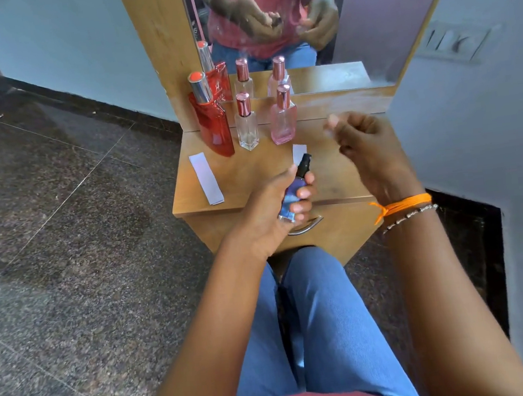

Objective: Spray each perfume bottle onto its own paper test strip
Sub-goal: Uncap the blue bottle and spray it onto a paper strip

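The left hand (281,200) is reaching forward with its forearm angled up from below, fingers and thumb curling in a grip. The right hand (365,143) is hovering higher, blurred, its fingers curling loosely inward, bands circling the wrist.

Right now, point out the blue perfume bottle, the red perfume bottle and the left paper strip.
blue perfume bottle (293,191): head view, on its body between the fingers.
red perfume bottle (214,128): head view, on its red body.
left paper strip (206,177): head view, at its middle.

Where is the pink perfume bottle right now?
In the head view, the pink bottle stands at the back of the wooden table, just right of the clear bottle, in front of the mirror.
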The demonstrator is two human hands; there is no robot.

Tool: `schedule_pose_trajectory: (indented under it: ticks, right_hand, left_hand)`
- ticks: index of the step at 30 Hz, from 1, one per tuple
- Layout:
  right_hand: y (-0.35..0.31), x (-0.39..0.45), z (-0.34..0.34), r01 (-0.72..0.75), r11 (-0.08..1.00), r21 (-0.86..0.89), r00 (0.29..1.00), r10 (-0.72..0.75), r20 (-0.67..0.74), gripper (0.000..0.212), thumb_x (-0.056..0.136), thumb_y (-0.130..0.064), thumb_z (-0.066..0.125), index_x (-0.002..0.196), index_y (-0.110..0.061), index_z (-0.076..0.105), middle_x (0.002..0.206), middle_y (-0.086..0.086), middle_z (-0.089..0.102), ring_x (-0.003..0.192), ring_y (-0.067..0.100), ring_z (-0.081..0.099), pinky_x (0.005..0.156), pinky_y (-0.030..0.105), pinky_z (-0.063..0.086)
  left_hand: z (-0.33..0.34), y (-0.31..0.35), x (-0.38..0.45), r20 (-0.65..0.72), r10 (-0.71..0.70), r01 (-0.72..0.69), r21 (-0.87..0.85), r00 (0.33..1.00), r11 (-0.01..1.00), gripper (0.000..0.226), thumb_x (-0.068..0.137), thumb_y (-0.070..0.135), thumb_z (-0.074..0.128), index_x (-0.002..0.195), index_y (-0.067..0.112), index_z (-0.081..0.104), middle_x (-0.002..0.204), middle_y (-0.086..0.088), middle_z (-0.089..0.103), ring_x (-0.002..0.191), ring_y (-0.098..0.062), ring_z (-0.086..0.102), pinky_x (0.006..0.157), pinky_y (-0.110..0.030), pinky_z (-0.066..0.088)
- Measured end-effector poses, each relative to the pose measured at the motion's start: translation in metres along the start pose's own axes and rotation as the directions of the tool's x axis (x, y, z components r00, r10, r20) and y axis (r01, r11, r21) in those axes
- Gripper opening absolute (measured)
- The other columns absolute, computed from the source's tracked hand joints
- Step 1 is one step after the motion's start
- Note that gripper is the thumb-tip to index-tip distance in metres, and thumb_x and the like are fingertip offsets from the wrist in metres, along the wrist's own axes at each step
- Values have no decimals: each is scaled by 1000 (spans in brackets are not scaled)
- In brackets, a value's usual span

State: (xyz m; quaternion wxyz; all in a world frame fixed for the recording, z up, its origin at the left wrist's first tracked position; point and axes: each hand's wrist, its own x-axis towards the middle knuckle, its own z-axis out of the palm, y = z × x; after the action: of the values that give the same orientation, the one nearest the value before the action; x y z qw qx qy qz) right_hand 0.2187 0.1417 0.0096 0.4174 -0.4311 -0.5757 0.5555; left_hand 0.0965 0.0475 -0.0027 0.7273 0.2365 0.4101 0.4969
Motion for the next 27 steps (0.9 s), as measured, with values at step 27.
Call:
schedule_pose_trajectory:
  ticks: [27]
  right_hand:
    - [31, -41, 2, 287, 908, -306, 957, -256, 139, 51, 86, -6, 65, 130, -15, 43, 87, -9, 63, 78, 3, 65, 73, 13, 51]
  left_hand:
    - [-1, 12, 32, -119, 456, -327, 542, 882, 774, 25, 95, 13, 49, 115, 11, 63, 122, -6, 51, 103, -8, 55, 73, -14, 49]
